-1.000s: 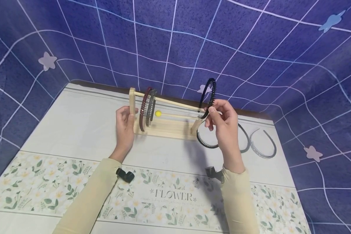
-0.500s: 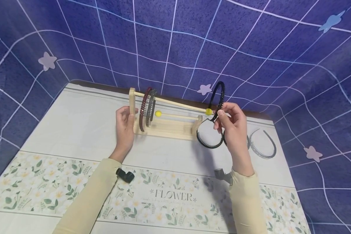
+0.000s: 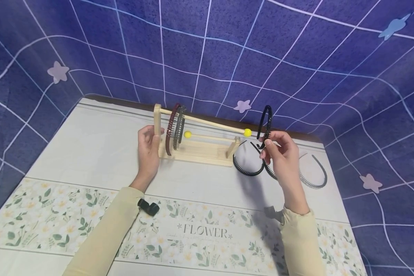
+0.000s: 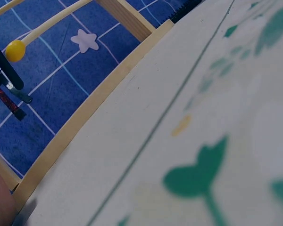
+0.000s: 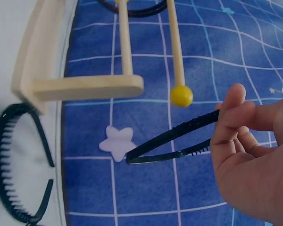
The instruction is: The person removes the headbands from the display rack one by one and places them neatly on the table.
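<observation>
Above the far right part of the white-covered tabletop, a black, toothed plastic headband is held in the air, pinched between the thumb and fingers of the right hand. It is kept apart from the yellow ball by which the upper pale wooden rod is tipped. Near that rod's left end, a dark red toothed headband, a glittery grey one and a darker one are hung side by side. The rod is borne by a pale wooden stand, set near the tabletop's far edge; its left upright is gripped by the left hand. A lower wooden rod, also yellow-tipped, is carried by the shorter right upright. Towards the tabletop's right edge, a black toothed headband, a second dark one, partly hidden by the right hand, and a grey toothed headband are laid flat. Nearer the front edge, the cover is crossed by a floral strip lettered "FLOWER". Behind, a blue, line-patterned backdrop is seen.
</observation>
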Tool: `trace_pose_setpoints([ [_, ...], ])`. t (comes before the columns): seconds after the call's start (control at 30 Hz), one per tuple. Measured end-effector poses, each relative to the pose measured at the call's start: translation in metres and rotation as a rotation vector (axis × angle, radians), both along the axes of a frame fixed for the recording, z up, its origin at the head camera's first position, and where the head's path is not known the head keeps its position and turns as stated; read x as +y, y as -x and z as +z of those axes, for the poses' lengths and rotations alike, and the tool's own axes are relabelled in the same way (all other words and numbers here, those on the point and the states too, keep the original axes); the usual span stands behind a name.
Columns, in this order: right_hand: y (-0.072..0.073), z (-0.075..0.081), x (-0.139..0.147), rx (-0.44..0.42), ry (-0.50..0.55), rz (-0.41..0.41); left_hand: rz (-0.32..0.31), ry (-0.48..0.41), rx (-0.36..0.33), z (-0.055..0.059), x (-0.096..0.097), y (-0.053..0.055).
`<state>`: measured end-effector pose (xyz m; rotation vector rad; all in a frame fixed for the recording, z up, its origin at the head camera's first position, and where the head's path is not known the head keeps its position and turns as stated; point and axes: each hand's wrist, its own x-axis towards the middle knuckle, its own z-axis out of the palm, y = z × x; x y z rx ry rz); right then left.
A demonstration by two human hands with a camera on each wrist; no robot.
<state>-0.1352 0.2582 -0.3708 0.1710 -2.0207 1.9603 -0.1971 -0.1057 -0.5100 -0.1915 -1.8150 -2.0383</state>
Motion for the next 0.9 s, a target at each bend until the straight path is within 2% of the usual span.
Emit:
trace_pose_setpoints([
  [0.3, -0.008, -0.017, 0.019, -0.076, -0.063, -0.021, -0.009, 0.0, 0.007, -0.001, 0.0, 0.001],
  [0.53, -0.013, -0.025, 0.033, -0.097, -0.078, -0.065, -0.004, 0.008, 0.007, -0.001, 0.0, 0.0],
  [0.9, -0.026, -0.031, 0.046, -0.174, -0.301, -0.117, -0.005, 0.006, 0.005, -0.004, -0.001, 0.002],
])
